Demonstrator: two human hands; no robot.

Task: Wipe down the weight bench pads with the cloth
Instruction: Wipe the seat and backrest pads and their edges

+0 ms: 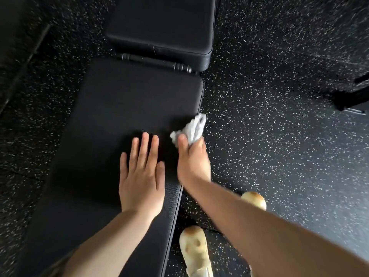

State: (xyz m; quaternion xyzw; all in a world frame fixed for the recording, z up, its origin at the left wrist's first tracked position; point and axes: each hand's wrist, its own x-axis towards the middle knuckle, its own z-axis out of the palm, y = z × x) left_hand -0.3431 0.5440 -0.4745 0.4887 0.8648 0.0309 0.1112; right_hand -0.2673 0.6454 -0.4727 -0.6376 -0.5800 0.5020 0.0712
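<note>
A long black bench pad (119, 108) runs from the bottom left toward the centre. Beyond it lies a second, shorter black pad (159, 25), separated by a black bar (155, 61). My left hand (142, 174) lies flat on the long pad with straight fingers. My right hand (192, 158) grips a crumpled white cloth (192, 126) at the pad's right edge, thumb on top. The cloth hangs partly over the edge above the floor.
Black rubber flooring with white speckles (279, 136) surrounds the bench. My two light-coloured shoes (196, 254) stand on the floor just right of the bench. A dark piece of equipment (351, 96) sits at the right edge. Dark shapes line the far left.
</note>
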